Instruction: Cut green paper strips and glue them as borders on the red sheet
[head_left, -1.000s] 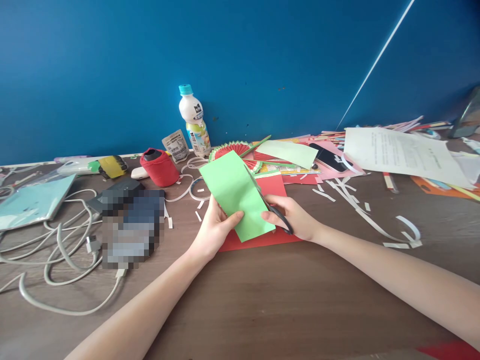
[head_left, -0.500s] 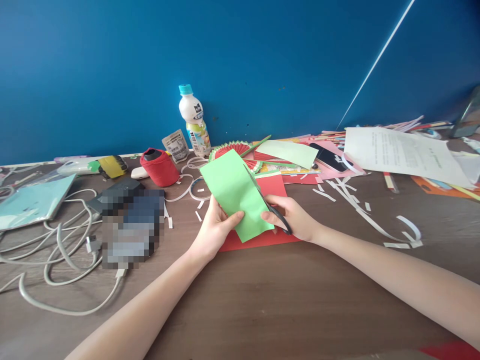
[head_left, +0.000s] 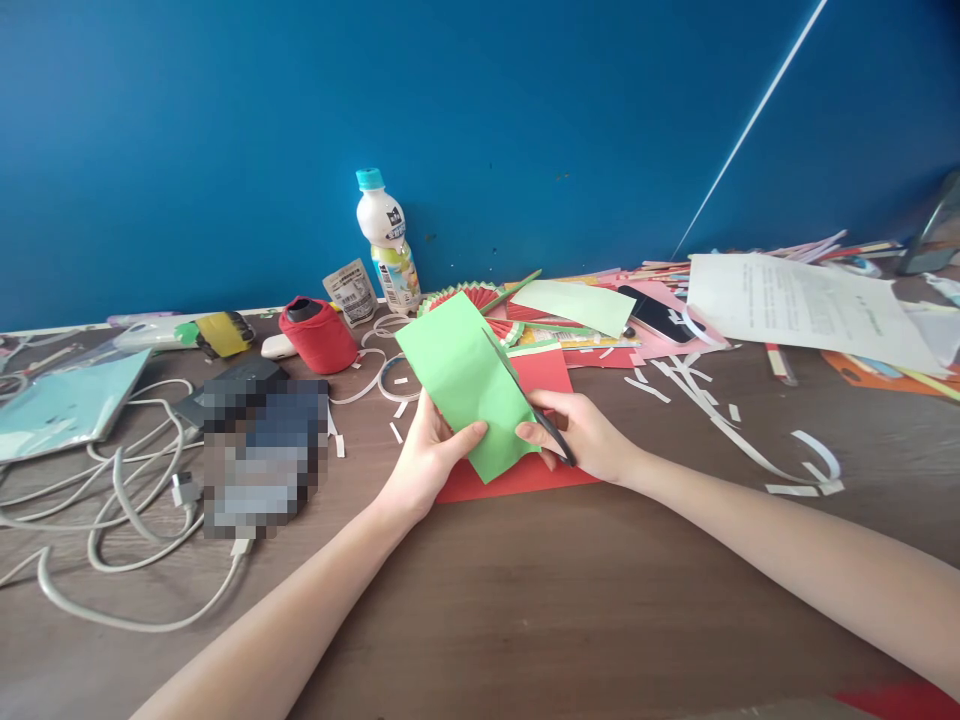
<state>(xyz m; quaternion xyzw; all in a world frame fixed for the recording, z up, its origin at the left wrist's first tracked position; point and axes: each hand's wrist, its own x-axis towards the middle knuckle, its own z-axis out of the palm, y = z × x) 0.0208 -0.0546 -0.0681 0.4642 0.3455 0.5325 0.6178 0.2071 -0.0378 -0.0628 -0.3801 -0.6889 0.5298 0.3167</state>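
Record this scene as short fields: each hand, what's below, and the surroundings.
left hand: grips green paper, thumb on top
right hand: holds dark-handled scissors at the paper's right edge
below the paper: red sheet on the desk
behind: upright bottle, pleated red-and-green fan
left side: red-wrapped roll, pale cables
right side: white strips, printed sheet
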